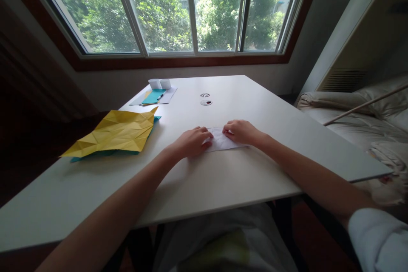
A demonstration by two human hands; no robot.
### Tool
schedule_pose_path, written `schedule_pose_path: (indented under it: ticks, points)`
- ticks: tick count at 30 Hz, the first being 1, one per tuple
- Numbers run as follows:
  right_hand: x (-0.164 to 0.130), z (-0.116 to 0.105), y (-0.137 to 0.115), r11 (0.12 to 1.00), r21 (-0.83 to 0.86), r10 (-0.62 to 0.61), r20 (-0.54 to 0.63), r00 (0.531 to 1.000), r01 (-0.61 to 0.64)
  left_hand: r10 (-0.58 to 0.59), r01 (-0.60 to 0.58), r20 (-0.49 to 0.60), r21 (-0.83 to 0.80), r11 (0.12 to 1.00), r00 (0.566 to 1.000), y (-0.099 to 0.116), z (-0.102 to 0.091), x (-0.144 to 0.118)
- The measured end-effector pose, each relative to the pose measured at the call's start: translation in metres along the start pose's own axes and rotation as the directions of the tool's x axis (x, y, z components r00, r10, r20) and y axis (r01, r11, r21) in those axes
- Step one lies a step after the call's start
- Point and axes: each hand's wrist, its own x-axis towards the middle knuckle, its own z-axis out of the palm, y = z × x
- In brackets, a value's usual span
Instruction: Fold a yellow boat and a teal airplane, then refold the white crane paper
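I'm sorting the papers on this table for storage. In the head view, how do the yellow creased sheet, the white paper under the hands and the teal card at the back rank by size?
1. yellow creased sheet
2. white paper, partly covered by the left hand and right hand
3. teal card, though it lies farther away, so this is unsure
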Motion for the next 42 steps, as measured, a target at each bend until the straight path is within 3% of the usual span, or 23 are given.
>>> schedule_pose_path:
  ticks: [5,15,19,24,31,35,42]
  points:
    - [-0.002,-0.003,-0.015,0.982,0.125,-0.147,0.01,0.989,0.145,-0.037,0.037,0.017,0.007,0.999,0.999,0.003,0.0,-0.002]
    - [-0.004,-0.004,-0.007,0.945,0.292,-0.174,0.06,0.983,0.15,-0.029,0.037,0.066,-0.12,0.992,0.997,-0.008,0.001,-0.002]
    - [-0.005,-0.008,0.003,0.922,0.371,-0.167,0.133,0.977,0.107,-0.016,0.037,0.127,-0.166,0.985,0.992,-0.02,-0.002,-0.004]
    - [-0.007,-0.014,0.014,0.914,0.405,-0.128,0.233,0.964,0.024,-0.145,0.18,0.261,-0.115,0.977,0.954,-0.03,-0.006,-0.009]
    - [-0.01,-0.016,0.029,0.941,0.332,-0.058,0.354,0.934,-0.067,-0.254,0.293,0.367,-0.055,0.955,0.895,-0.038,-0.015,-0.015]
    - [-0.012,-0.017,0.039,0.955,0.283,-0.033,0.403,0.915,-0.091,-0.297,0.331,0.413,-0.011,0.944,0.861,-0.053,-0.017,-0.02]
    - [-0.013,-0.015,0.051,0.95,0.291,-0.028,0.438,0.898,-0.112,-0.29,0.315,0.366,-0.011,0.949,0.884,-0.076,-0.017,-0.033]
